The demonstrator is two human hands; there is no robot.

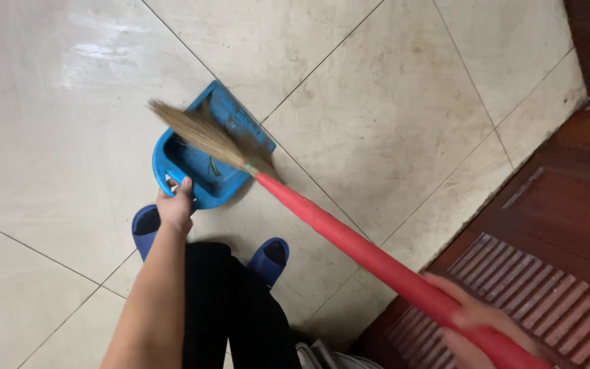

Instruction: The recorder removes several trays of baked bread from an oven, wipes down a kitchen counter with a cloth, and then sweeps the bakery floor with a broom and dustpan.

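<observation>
Two hands busy, both wrapped around something. Left hand (175, 207) down low, fingers curled tight on the near rim of a blue dustpan (203, 154), holding it flat against the pale tiled floor (377, 116) with its open mouth pointing away. Right hand (476, 328) at the bottom right corner, fingers closed round the red handle of a broom (349, 236), knuckles partly cut off by the frame edge. Straw bristles (203, 133) laid right across the pan, tips poking past its far left edge. Couple of tiny dark bits sitting inside the pan, too small to tell what. Just behind the pan, two blue slippers (271, 258) and black trousers (230, 301). Off to the right, dark reddish wood with a ribbed mat (548, 294) under the broom hand.
</observation>
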